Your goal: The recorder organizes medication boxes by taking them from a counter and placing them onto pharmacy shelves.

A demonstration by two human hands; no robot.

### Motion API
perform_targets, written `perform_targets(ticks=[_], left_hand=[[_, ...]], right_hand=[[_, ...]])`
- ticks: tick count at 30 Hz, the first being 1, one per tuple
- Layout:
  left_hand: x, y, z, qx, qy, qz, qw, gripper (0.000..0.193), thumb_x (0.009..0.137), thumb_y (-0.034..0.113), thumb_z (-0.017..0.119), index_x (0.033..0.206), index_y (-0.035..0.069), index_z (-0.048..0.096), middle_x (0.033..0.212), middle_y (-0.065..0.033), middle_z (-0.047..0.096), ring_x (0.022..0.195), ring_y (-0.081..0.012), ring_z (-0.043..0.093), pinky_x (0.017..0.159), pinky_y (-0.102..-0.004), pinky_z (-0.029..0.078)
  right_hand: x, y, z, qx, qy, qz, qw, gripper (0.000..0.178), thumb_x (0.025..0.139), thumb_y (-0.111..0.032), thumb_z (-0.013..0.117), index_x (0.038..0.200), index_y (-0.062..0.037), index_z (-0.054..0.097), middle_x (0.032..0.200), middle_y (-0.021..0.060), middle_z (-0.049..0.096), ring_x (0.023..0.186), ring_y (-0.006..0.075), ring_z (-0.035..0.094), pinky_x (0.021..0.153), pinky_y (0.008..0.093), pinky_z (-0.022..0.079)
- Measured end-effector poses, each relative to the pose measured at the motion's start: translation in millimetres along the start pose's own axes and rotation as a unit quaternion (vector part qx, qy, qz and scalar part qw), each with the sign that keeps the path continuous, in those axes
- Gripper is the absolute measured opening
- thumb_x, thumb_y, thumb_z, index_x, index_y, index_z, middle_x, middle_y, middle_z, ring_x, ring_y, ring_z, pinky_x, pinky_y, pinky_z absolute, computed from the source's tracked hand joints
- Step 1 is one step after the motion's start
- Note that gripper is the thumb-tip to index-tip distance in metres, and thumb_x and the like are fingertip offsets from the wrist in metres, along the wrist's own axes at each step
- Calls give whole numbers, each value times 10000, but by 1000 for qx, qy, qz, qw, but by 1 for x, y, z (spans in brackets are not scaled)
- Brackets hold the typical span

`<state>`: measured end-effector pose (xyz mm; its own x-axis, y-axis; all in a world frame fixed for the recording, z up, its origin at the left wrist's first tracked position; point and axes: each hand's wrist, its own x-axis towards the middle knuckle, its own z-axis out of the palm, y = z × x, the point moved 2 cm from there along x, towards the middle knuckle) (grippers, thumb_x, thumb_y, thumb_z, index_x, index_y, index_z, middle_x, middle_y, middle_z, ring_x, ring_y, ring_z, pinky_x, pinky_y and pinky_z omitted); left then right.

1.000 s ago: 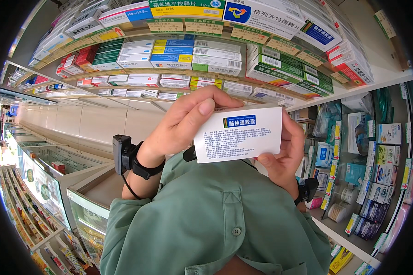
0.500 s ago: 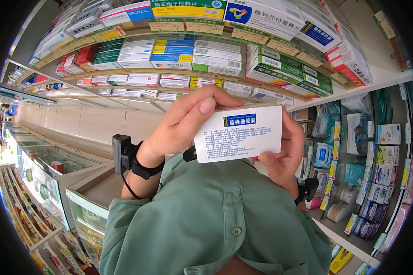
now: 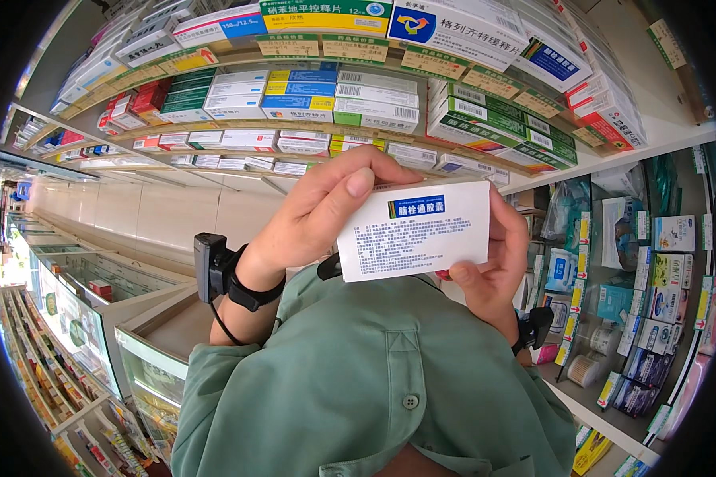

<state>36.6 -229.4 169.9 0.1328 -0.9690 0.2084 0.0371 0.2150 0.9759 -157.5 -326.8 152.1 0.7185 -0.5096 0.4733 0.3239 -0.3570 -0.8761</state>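
Between both hands, in front of my chest, is a white medicine box [image 3: 418, 238] with a blue title panel and lines of small print facing up. My left hand [image 3: 330, 203] grips its upper left, thumb on the printed face and fingers behind the far edge. At the right end, my right hand [image 3: 497, 266] holds it with the thumb at the lower corner; its other fingers go behind the box. A black strapped device [image 3: 235, 278] sits on my left wrist, and another [image 3: 533, 327] on the right.
Shelves ahead carry rows of medicine boxes [image 3: 298, 94], with green-edged price labels [image 3: 354, 49] along the shelf edge. On the right stands a rack of packaged goods [image 3: 612, 302]. Glass display counters [image 3: 79, 318] and a counter corner [image 3: 155, 326] lie to the left.
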Motion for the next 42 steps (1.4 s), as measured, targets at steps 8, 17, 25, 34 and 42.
perform_targets(ticks=[8, 17, 25, 34, 42], left_hand=[[0, 0, -1, -7, -2, -4, 1000, 604, 967, 473, 343, 1112, -83, 529, 1116, -210, 609, 998, -223, 605, 879, -317, 463], [-1, 1, -1, 3, 2, 2, 1000, 591, 970, 458, 336, 1102, -81, 541, 1095, -196, 614, 983, -217, 606, 871, -313, 462], [-4, 0, -1, 8, 12, -2, 1000, 585, 969, 450, 344, 1103, -83, 547, 1093, -196, 618, 986, -224, 607, 878, -320, 462], [-5, -3, -1, 1, 9, 21, 1000, 543, 969, 414, 370, 1086, -83, 555, 1093, -209, 619, 987, -238, 608, 884, -337, 465], [-6, -8, -2, -5, 27, 22, 999, 541, 971, 415, 373, 1072, -84, 559, 1080, -213, 618, 988, -245, 609, 884, -342, 470]], right_hand=[[0, 0, 1, 1, 13, 13, 1000, 780, 789, -131, 754, 1387, 31, 279, 1316, 183, 472, 1114, 231, 560, 927, 339, 468], [-1, 0, 3, 10, 9, 13, 1000, 778, 792, -143, 754, 1385, 34, 283, 1288, 175, 488, 1088, 217, 568, 913, 332, 470], [-4, 1, 5, 24, 15, 21, 999, 767, 801, -161, 749, 1384, 29, 288, 1275, 163, 485, 1078, 211, 571, 900, 328, 477], [-7, 4, 4, 26, 0, 23, 999, 754, 801, -129, 743, 1380, 26, 287, 1357, 197, 425, 1113, 240, 563, 923, 352, 474], [-7, 6, 4, 19, -2, 36, 999, 744, 803, -109, 735, 1379, 25, 283, 1380, 210, 407, 1144, 264, 551, 945, 375, 467]])
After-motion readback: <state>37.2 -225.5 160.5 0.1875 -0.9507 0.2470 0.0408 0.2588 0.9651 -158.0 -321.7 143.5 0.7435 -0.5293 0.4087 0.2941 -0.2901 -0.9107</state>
